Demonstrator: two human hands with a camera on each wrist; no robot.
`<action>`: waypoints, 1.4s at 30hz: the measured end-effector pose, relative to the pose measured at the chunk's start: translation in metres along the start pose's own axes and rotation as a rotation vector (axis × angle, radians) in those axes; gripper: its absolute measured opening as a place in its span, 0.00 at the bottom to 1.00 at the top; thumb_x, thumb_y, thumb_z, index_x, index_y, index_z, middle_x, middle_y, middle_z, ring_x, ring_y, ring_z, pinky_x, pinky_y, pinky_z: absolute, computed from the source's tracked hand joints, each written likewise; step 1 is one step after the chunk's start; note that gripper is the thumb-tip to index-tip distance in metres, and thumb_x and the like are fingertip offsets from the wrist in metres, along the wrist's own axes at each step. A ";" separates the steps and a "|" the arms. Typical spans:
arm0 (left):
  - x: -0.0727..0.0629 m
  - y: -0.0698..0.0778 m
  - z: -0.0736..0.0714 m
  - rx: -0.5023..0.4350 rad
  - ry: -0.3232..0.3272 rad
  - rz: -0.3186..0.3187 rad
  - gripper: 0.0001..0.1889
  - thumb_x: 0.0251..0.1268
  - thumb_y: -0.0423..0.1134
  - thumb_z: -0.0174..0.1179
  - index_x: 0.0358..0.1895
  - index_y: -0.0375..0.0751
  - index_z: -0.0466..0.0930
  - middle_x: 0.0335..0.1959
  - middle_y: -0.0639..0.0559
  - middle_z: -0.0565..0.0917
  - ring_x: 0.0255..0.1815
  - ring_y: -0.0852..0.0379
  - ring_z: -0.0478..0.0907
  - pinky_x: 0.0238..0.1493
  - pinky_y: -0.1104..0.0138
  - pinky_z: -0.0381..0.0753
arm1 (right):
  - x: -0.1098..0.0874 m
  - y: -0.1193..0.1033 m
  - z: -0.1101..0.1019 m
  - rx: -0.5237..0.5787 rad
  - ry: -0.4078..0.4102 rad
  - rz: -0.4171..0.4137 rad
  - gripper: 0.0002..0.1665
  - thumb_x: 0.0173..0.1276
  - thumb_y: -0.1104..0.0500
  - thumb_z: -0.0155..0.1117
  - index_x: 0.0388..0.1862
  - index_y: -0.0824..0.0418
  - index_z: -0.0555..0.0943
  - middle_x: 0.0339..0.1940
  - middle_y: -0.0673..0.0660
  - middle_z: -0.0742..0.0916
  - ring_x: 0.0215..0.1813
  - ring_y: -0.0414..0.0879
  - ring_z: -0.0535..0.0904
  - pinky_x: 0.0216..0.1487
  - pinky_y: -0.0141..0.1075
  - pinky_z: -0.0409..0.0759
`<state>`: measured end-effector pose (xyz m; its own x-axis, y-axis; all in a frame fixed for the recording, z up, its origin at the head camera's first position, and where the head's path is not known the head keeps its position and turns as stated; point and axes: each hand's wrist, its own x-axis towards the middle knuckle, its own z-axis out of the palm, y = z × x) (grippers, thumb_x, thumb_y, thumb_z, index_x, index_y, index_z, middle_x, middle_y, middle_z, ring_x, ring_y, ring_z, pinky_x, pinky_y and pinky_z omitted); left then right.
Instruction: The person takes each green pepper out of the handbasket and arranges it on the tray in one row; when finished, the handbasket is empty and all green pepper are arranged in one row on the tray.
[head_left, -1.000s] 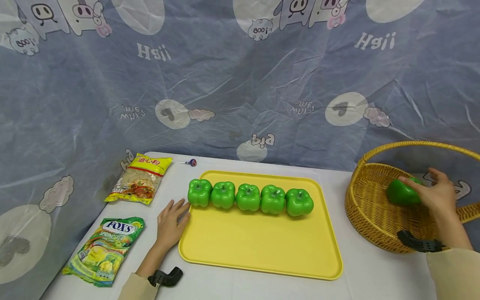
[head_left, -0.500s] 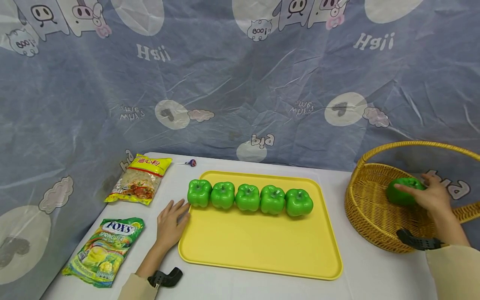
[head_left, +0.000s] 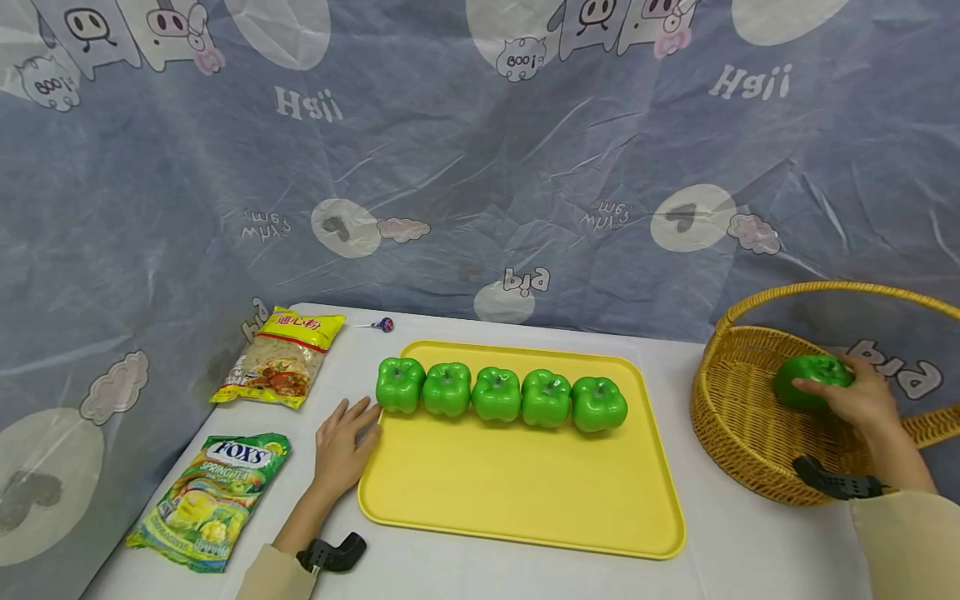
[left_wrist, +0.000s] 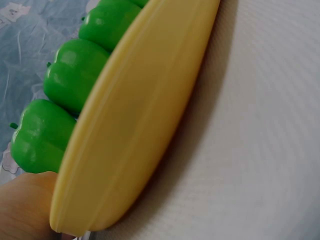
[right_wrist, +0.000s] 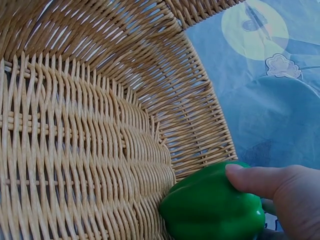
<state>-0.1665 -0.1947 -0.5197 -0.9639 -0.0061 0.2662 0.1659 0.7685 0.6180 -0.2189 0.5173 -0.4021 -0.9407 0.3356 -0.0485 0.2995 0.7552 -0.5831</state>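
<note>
Inside the wicker basket (head_left: pixel 738 442) on the right, my right hand (head_left: pixel 866 398) grips a green bell pepper (head_left: pixel 806 379). In the right wrist view the thumb (right_wrist: pixel 260 179) lies across the near side of that pepper (right_wrist: pixel 212 207), close to the woven wall; the other fingers are mostly hidden behind it. My left hand (head_left: pixel 345 448) lies with fingers extended at the left rim of the yellow tray (head_left: pixel 525 500). Several green bell peppers (head_left: pixel 497 395) stand side by side in a row along the tray's back half. The left wrist view shows the tray's outer side (left_wrist: pixel 135 115) close up.
A yellow-topped food packet (head_left: pixel 279 357) and a green Foxs candy bag (head_left: pixel 212 500) lie left of the tray. Near the back edge is a small lollipop (head_left: pixel 384 325). The basket's handle (head_left: pixel 832 287) arches over its opening. A printed curtain (head_left: pixel 465 167) hangs behind the white table.
The right hand has settled lower and its fingers have closed around the bell pepper in the basket. The left hand and the tray have stayed in place.
</note>
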 end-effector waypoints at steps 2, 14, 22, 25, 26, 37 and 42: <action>0.000 0.000 0.000 0.002 0.000 0.001 0.21 0.71 0.40 0.55 0.64 0.39 0.76 0.70 0.38 0.70 0.76 0.32 0.52 0.71 0.37 0.45 | -0.001 -0.001 0.000 -0.004 0.002 0.012 0.56 0.69 0.45 0.59 0.74 0.80 0.41 0.65 0.87 0.56 0.56 0.80 0.59 0.48 0.66 0.67; -0.001 0.001 0.000 0.000 0.005 -0.001 0.21 0.71 0.40 0.55 0.64 0.39 0.76 0.70 0.38 0.70 0.76 0.31 0.52 0.71 0.38 0.44 | 0.000 0.001 0.000 0.020 0.024 0.034 0.56 0.68 0.46 0.60 0.74 0.78 0.42 0.65 0.86 0.56 0.55 0.79 0.60 0.44 0.62 0.71; 0.000 0.001 0.000 0.008 -0.003 0.000 0.21 0.71 0.40 0.55 0.64 0.39 0.76 0.70 0.38 0.70 0.76 0.32 0.52 0.70 0.37 0.45 | -0.004 -0.010 -0.005 0.018 0.054 0.036 0.55 0.70 0.46 0.59 0.75 0.77 0.42 0.69 0.86 0.54 0.60 0.80 0.58 0.51 0.66 0.68; 0.000 0.001 0.000 0.007 -0.005 0.000 0.21 0.71 0.40 0.55 0.64 0.40 0.76 0.70 0.38 0.70 0.76 0.32 0.52 0.70 0.37 0.45 | -0.008 -0.017 -0.006 0.015 0.066 0.057 0.55 0.70 0.47 0.59 0.75 0.77 0.40 0.70 0.86 0.53 0.63 0.81 0.56 0.55 0.69 0.66; 0.000 0.001 0.000 0.006 -0.005 0.000 0.21 0.71 0.40 0.55 0.64 0.40 0.76 0.71 0.38 0.70 0.76 0.32 0.52 0.70 0.37 0.45 | -0.009 -0.019 -0.006 0.013 0.067 0.058 0.55 0.70 0.47 0.58 0.75 0.77 0.40 0.70 0.86 0.53 0.63 0.81 0.56 0.55 0.69 0.67; -0.001 0.000 0.000 0.002 -0.004 0.000 0.21 0.71 0.39 0.56 0.64 0.40 0.76 0.70 0.38 0.70 0.76 0.31 0.52 0.70 0.37 0.45 | -0.027 -0.029 -0.007 -0.058 0.104 0.049 0.55 0.70 0.42 0.57 0.76 0.75 0.42 0.68 0.87 0.56 0.61 0.82 0.58 0.52 0.68 0.69; -0.001 0.000 0.000 0.004 0.003 0.005 0.21 0.71 0.39 0.56 0.64 0.39 0.76 0.70 0.38 0.70 0.76 0.31 0.52 0.71 0.37 0.45 | -0.041 -0.033 -0.004 -0.025 0.144 0.050 0.55 0.69 0.42 0.58 0.77 0.72 0.44 0.69 0.85 0.58 0.62 0.81 0.59 0.52 0.68 0.68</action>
<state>-0.1660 -0.1949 -0.5200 -0.9624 -0.0037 0.2715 0.1701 0.7714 0.6132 -0.1894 0.4808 -0.3771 -0.8927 0.4488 0.0407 0.3507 0.7486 -0.5627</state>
